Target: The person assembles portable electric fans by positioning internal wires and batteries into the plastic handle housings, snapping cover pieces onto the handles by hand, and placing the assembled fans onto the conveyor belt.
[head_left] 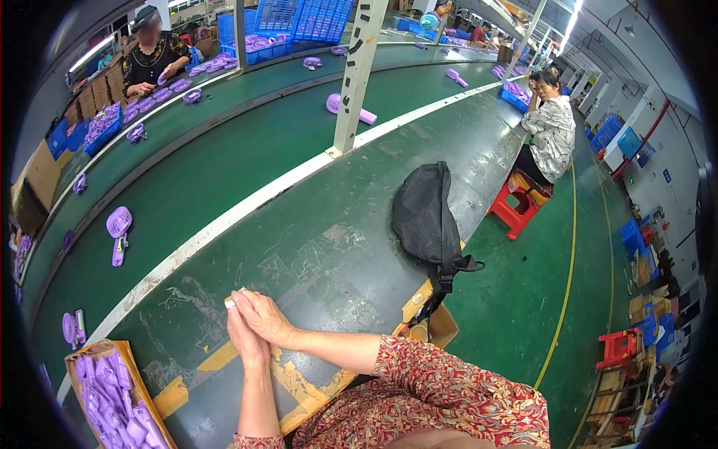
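Note:
My right hand (263,317) is closed over my left hand (245,338), and the two rest together above the near edge of the dark green worktable (329,224). The fingers of my left hand are mostly hidden under the right one. A small white and tan patch (229,302) shows at the fingertips; whether it is tape or a small object I cannot make out. Whatever lies between the palms, if anything, is hidden. Left of my hands stands a cardboard box (134,367) filled with purple plastic parts (112,404).
A black mesh bag (424,213) lies on the table to the right. Beyond a white rail, a green conveyor (247,165) carries purple handheld fans (118,233). A white post (351,82) rises from the rail. One co-worker (552,123) sits at right; another (153,60) handles purple parts across the belt.

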The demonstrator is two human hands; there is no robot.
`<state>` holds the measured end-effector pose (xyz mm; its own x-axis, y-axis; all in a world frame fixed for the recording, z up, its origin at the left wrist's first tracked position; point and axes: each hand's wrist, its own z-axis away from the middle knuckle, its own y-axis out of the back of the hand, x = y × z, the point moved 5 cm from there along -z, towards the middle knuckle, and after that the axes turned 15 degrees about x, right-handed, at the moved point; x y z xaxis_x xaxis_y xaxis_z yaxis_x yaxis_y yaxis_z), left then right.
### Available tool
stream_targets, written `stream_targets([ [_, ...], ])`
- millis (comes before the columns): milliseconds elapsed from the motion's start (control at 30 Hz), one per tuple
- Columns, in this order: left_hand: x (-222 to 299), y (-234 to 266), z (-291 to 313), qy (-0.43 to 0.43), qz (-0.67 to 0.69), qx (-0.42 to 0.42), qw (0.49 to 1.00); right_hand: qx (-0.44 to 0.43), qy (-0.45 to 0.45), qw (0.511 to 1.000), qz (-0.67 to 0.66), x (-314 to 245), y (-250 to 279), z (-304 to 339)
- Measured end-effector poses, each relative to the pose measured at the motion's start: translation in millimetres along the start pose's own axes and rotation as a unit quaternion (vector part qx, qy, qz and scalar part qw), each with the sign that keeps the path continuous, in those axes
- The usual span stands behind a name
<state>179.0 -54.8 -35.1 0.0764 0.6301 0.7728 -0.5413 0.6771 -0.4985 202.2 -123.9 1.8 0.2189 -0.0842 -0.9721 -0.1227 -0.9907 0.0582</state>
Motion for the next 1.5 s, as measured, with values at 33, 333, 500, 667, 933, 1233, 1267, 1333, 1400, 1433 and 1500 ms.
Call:
stream_targets([
  [33, 2.9, -3.4, 4.0, -0.009, -0.014, 0.001, 1.000, 0.013, 0.013, 1.000, -0.004, -0.7, 1.2, -0.6],
  [333, 2.0, 0.4, -1.0, -0.002, 0.013, -0.024, 1.000, -0.009, -0.017, 1.000, -0.007, 1.9, -3.3, -0.9],
  [500, -1.7, 4.9, -4.8, -0.033, -0.012, -0.002, 0.999, 0.005, -0.007, 1.000, 0.008, 2.7, 0.4, 0.1],
  [667, 2.2, 1.4, 0.6, -0.034, -0.007, 0.012, 0.999, -0.046, -0.111, 0.991, -0.051, 4.2, 3.1, -2.7],
  [933, 13.1, -9.4, 10.2, -0.034, -0.014, 0.027, 0.999, -0.050, -0.088, 0.993, -0.056, 4.3, -1.6, -6.3],
  [1233, -4.6, 4.7, -7.3, 0.032, 0.013, -0.015, 0.999, -0.046, -0.069, 0.996, -0.024, -7.6, 4.3, -4.0],
  [1267, -5.6, 9.3, -3.0, 0.035, 0.009, -0.013, 0.999, -0.044, -0.074, 0.996, -0.025, -4.2, 2.7, 2.9],
  [1333, -0.3, 0.9, -4.7, 0.013, 0.022, -0.011, 1.000, -0.027, -0.057, 0.998, -0.028, -1.0, -1.2, -1.5],
  [1400, 7.6, -8.9, 4.7, -0.006, -0.028, 0.009, 1.000, -0.030, -0.077, 0.996, -0.040, 7.4, -1.0, -5.0],
  [1433, 11.0, -10.7, 12.2, -0.018, -0.082, 0.033, 0.996, -0.028, -0.076, 0.996, -0.035, 9.2, 0.2, -4.2],
  [1500, 7.9, -14.1, 12.3, 0.004, -0.014, 0.015, 1.000, -0.009, -0.044, 0.999, -0.024, 10.4, 1.7, -4.5],
])
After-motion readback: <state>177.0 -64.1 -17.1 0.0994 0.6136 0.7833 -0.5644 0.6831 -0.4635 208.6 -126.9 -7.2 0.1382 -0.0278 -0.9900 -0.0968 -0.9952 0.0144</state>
